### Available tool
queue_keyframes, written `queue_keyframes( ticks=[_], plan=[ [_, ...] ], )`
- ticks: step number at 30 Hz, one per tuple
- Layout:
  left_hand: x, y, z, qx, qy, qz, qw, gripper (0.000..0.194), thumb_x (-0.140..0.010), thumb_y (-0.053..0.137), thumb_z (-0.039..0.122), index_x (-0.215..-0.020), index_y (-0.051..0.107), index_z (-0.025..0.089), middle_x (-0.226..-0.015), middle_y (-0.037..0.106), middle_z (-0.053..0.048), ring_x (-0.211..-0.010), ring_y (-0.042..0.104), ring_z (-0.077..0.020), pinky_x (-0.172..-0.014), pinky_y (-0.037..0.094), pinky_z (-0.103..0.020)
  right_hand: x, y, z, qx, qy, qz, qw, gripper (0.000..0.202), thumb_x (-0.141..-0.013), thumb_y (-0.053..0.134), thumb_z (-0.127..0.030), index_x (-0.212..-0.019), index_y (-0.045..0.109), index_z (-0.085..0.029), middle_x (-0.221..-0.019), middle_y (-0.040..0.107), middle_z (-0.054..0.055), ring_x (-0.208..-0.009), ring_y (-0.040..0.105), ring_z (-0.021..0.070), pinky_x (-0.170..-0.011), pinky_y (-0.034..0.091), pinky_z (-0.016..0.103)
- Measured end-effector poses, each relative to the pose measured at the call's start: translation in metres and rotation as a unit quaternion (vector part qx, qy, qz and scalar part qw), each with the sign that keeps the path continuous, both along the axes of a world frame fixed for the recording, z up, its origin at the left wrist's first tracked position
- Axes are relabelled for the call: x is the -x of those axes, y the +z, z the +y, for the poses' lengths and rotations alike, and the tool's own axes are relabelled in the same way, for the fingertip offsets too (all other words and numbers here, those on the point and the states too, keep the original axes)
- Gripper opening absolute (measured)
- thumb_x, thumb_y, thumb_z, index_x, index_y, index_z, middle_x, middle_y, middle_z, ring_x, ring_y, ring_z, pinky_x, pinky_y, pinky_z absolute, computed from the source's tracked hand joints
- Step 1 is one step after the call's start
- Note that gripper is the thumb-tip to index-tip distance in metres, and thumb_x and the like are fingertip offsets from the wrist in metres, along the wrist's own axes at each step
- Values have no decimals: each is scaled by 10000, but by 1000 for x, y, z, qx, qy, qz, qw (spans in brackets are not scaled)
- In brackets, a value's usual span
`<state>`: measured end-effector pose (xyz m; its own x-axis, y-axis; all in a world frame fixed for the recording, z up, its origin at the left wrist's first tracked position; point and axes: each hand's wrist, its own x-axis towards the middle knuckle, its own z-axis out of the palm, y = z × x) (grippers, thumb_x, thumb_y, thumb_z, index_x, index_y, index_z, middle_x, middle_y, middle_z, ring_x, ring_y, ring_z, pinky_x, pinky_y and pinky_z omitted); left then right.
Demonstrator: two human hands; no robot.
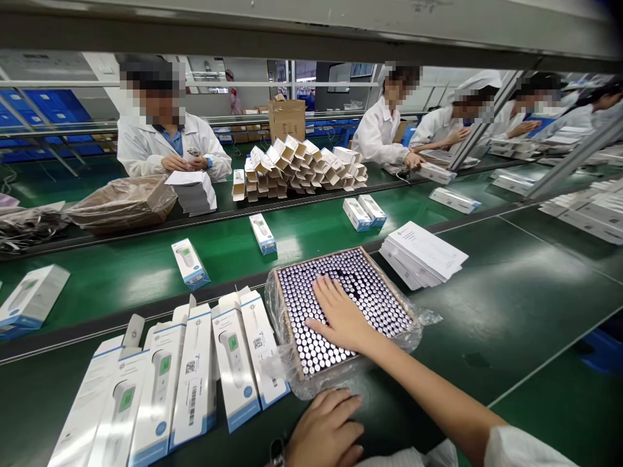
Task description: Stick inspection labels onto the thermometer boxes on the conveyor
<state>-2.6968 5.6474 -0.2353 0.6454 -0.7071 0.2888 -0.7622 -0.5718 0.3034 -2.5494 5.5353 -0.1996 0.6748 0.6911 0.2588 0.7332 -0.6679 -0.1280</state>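
Observation:
My right hand point(341, 314) lies flat, fingers stretched, on top of a shallow tray of batteries point(389, 305). The batteries stand on end in tight rows, with a dark gap beyond my fingertips. Clear plastic film point(428, 318) surrounds the brown cardboard tray. Just in front of its near edge, my left hand point(325, 428) rests on the dark green table, fingers loosely bent and somewhat apart, with nothing seen in it. To the left, several white-and-blue thermometer boxes point(195, 376) lean in a row, some with their top flaps up.
A stack of leaflets point(423, 253) lies right of the tray. Thermometer boxes point(263, 233) sit along the green conveyor belt point(311, 233). Across it are piled open boxes point(302, 168), a plastic-lined carton point(126, 204) and co-workers in white coats point(170, 146). A metal beam point(311, 32) crosses overhead.

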Motion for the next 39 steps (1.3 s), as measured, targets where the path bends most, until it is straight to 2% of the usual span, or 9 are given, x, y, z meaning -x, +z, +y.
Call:
queue_keyframes(
  ticks=[3, 8, 12, 16, 18, 21, 29, 33, 39],
  plan=[
    [0, -5, -1, 9, 5, -14, 1000, 221, -836, 459, 351, -945, 583, 204, -1167, 570, -20, -1072, 498, -180, -881, 423, -307, 9, 4, 11, 7, 74, 4, 997, 738, -853, 229, -579, -1375, 160, -63, -1432, 126, 138, -1321, 47, 267, -1080, 134, 447],
    [1, -27, -4, 81, 21, -68, 994, 215, -796, 505, 382, -901, 592, 216, -1151, 572, 7, -1045, 507, -176, -862, 439, -294, 12, 3, 20, -2, 61, 14, 998, 695, -864, 238, -553, -1376, 171, -88, -1436, 127, 126, -1321, 54, 267, -1076, 135, 455],
    [2, -32, -4, 63, 20, -63, 996, 210, -792, 512, 377, -908, 587, 218, -1168, 554, 2, -1065, 495, -182, -873, 432, -303, 9, 6, 14, -30, 68, 29, 997, 674, -871, 242, -535, -1367, 197, -82, -1430, 175, 130, -1318, 104, 256, -1068, 163, 442],
    [1, -30, -4, 57, 19, -75, 995, 208, -799, 507, 380, -896, 588, 215, -1152, 568, 0, -1044, 511, -178, -857, 439, -294, 0, 11, -5, -130, -64, 13, 989, 421, -913, 228, -392, -1124, 517, -171, -1148, 538, 87, -1138, 415, 214, -1047, 197, 449],
    [0, -30, -4, 71, 25, -92, 993, 215, -794, 510, 402, -874, 593, 221, -1133, 582, 9, -1023, 526, -172, -842, 446, -281, -7, 11, -19, -144, -144, -20, 979, 368, -910, 252, -343, -902, 594, -207, -947, 586, 67, -998, 480, 214, -1029, 194, 486],
    [0, -32, -4, 58, 27, -84, 994, 214, -801, 501, 405, -877, 592, 227, -1139, 582, 14, -1030, 528, -171, -844, 446, -282, -14, 8, -36, -102, -192, -72, 973, 312, -882, 330, -344, -814, 609, -221, -935, 555, 73, -1016, 436, 255, -1007, 163, 550],
    [1, -31, -4, 65, 26, -79, 994, 202, -799, 504, 386, -871, 596, 222, -1142, 582, 6, -1038, 525, -175, -853, 443, -291, -21, 6, -51, -78, -191, -100, 973, 262, -855, 389, -327, -843, 632, -230, -995, 522, 72, -1059, 408, 257, -1011, 162, 533],
    [0, -30, -6, 95, 47, -119, 987, 200, -784, 516, 412, -826, 600, 235, -1106, 605, 41, -992, 550, -153, -814, 466, -257, -36, 6, -37, -83, -133, -104, 982, 320, -846, 413, -363, -1077, 560, -198, -1176, 481, 92, -1157, 353, 260, -1016, 220, 472],
    [0, -34, -8, 120, 53, -151, 980, 210, -769, 535, 433, -804, 603, 237, -1071, 625, 42, -954, 570, -156, -796, 477, -261, -57, -4, -27, 24, -181, -77, 980, 430, -896, 296, -357, -1289, 394, -212, -1379, 319, 103, -1265, 243, 306, -1014, 204, 496]
  ],
)
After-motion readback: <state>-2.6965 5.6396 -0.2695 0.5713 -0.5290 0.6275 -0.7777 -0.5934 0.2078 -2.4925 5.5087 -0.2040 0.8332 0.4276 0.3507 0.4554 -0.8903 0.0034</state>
